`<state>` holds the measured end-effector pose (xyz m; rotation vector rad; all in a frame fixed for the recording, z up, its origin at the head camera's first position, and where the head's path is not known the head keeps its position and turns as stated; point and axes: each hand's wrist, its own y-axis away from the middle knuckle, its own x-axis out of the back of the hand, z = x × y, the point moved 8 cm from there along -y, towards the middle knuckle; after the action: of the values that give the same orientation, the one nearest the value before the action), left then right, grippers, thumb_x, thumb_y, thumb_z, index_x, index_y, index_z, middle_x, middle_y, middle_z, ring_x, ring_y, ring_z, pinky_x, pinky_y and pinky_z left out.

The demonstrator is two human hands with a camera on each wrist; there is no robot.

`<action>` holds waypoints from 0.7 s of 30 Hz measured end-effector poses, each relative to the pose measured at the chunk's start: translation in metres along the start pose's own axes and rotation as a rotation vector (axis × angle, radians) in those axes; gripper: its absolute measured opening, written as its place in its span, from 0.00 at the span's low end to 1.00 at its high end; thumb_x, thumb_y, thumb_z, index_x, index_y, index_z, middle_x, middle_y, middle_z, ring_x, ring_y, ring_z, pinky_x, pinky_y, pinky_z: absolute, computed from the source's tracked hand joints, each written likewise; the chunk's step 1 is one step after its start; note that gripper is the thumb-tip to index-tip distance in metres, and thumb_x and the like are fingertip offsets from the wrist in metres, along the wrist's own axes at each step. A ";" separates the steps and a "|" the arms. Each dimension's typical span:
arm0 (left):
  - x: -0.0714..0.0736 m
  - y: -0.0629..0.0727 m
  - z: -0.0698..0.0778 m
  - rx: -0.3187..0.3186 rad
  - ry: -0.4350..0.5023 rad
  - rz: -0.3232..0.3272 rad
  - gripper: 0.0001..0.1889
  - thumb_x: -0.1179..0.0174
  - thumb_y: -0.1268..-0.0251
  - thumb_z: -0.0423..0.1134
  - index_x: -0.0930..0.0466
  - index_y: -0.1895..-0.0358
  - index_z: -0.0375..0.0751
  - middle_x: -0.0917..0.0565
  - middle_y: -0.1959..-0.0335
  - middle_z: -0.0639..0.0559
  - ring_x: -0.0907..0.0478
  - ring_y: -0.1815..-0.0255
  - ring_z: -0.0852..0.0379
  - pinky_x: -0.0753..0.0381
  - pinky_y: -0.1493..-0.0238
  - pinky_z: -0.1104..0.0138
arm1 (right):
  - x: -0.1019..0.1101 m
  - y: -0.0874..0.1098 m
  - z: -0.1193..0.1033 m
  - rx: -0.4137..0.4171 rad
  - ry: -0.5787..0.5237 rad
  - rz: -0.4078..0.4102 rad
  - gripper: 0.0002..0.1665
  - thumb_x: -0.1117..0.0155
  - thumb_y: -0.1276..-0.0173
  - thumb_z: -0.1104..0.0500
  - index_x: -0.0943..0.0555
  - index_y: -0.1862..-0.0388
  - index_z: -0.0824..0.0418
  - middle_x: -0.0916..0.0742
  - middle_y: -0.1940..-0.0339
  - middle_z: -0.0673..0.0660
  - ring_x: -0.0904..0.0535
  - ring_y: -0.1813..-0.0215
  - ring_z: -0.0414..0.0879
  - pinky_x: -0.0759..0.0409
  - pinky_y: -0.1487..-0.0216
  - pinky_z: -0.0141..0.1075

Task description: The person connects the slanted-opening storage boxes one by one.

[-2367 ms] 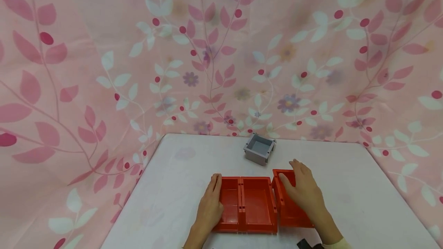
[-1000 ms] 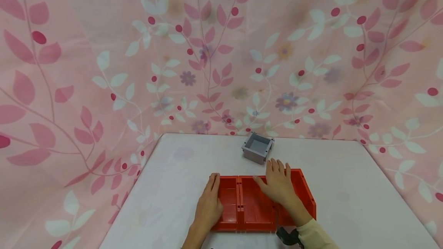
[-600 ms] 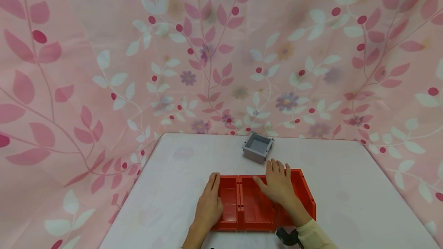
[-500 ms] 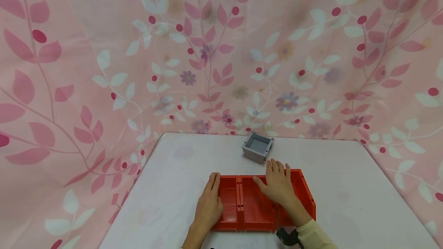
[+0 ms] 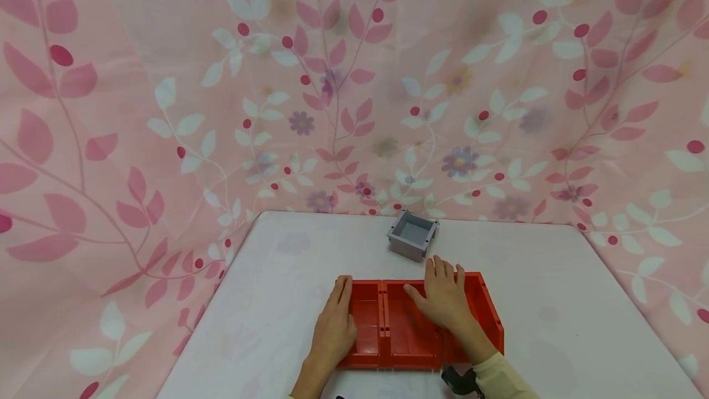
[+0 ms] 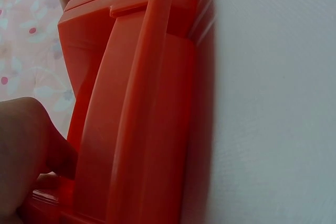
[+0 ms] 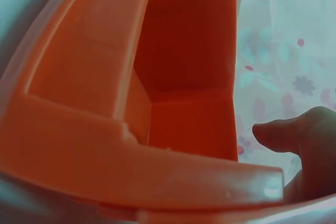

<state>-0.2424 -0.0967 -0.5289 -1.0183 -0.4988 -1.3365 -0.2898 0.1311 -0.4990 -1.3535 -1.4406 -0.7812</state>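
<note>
- Across the near half of a white table (image 5: 559, 300), three red trays lie side by side with their hollows facing up: the left bin (image 5: 367, 325), the middle bin (image 5: 408, 334) and the right bin (image 5: 483, 310).
- What has just changed: the right bin, which stood slightly askew with a gap beside it, now sits drawn up to the middle bin, and the three read as one row.
- That suggests the sideways push is done, or very nearly so. Whether the two are truly joined cannot be told, because the hand and forearm cover much of the join.
- The right hand (image 5: 443, 300) has shifted leftward with it and lies over that join, fingers straight and reaching past the far rim, thumb spread out over the middle bin. It presses or rests there and is not wrapped around anything.
- The left hand (image 5: 334, 328) has stayed in place, gripping the outer wall of the left bin, its thumb over the rim; it appears to brace the row.
- Just beyond the right fingertips, a gray box (image 5: 412, 236) sits turned at an angle, hollow side up, in the same spot and untouched by the left hand.
- Below the right wrist is a dark device (image 5: 461, 380), next to a pale sleeve (image 5: 501, 374).
- Behind everything hangs a pink leafy curtain (image 5: 221, 140).
</note>
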 end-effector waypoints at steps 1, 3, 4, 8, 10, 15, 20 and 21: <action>0.000 0.000 0.000 0.003 0.001 -0.001 0.39 0.40 0.35 0.25 0.40 0.19 0.35 0.38 0.19 0.42 0.35 0.23 0.42 0.22 0.38 0.51 | 0.000 0.000 0.000 0.003 0.001 0.004 0.55 0.31 0.33 0.40 0.38 0.22 0.75 0.32 0.24 0.75 0.39 0.26 0.72 0.56 0.24 0.71; 0.000 0.000 0.000 0.005 0.002 0.001 0.40 0.40 0.35 0.25 0.40 0.19 0.35 0.38 0.19 0.41 0.35 0.23 0.42 0.22 0.38 0.51 | 0.001 0.001 -0.001 0.006 -0.001 0.006 0.55 0.30 0.33 0.40 0.38 0.23 0.76 0.32 0.24 0.75 0.39 0.26 0.72 0.55 0.25 0.71; 0.000 0.000 0.000 0.005 0.002 0.002 0.40 0.39 0.35 0.25 0.40 0.19 0.35 0.38 0.19 0.41 0.35 0.23 0.42 0.22 0.38 0.51 | 0.001 0.002 -0.001 0.006 -0.001 0.007 0.55 0.30 0.33 0.40 0.38 0.23 0.76 0.32 0.24 0.75 0.39 0.26 0.72 0.55 0.25 0.71; -0.001 0.000 0.000 0.007 -0.002 0.003 0.40 0.39 0.35 0.25 0.40 0.19 0.36 0.38 0.19 0.42 0.35 0.24 0.42 0.22 0.38 0.51 | 0.002 0.003 -0.001 0.008 0.001 0.007 0.54 0.30 0.33 0.41 0.38 0.23 0.76 0.31 0.25 0.75 0.38 0.26 0.72 0.55 0.25 0.71; -0.001 0.000 -0.001 0.008 -0.001 0.003 0.40 0.39 0.36 0.25 0.39 0.19 0.36 0.38 0.19 0.42 0.35 0.24 0.42 0.21 0.39 0.51 | 0.003 0.003 -0.002 0.007 0.002 0.007 0.54 0.30 0.33 0.41 0.38 0.23 0.76 0.31 0.25 0.74 0.38 0.26 0.72 0.55 0.25 0.71; -0.003 0.000 -0.002 0.014 0.007 -0.004 0.40 0.39 0.36 0.24 0.40 0.19 0.36 0.38 0.19 0.42 0.35 0.23 0.42 0.22 0.38 0.50 | 0.004 0.005 -0.003 0.001 -0.002 0.009 0.55 0.29 0.34 0.41 0.38 0.23 0.76 0.31 0.25 0.74 0.38 0.27 0.72 0.54 0.25 0.71; -0.004 0.000 -0.002 0.028 -0.004 -0.022 0.41 0.39 0.37 0.25 0.41 0.18 0.38 0.39 0.18 0.43 0.36 0.23 0.43 0.22 0.38 0.52 | 0.002 0.005 -0.002 -0.013 -0.013 0.006 0.55 0.29 0.34 0.41 0.38 0.23 0.75 0.31 0.24 0.74 0.38 0.26 0.72 0.55 0.24 0.70; -0.004 -0.001 -0.003 0.031 -0.006 -0.026 0.42 0.39 0.37 0.25 0.41 0.18 0.39 0.40 0.18 0.44 0.36 0.23 0.44 0.22 0.38 0.52 | 0.001 0.004 -0.002 -0.015 -0.015 0.007 0.55 0.29 0.34 0.41 0.38 0.23 0.75 0.31 0.24 0.74 0.39 0.26 0.71 0.56 0.24 0.70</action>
<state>-0.2446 -0.0967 -0.5330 -0.9940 -0.5369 -1.3451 -0.2851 0.1308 -0.4979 -1.3780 -1.4433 -0.7800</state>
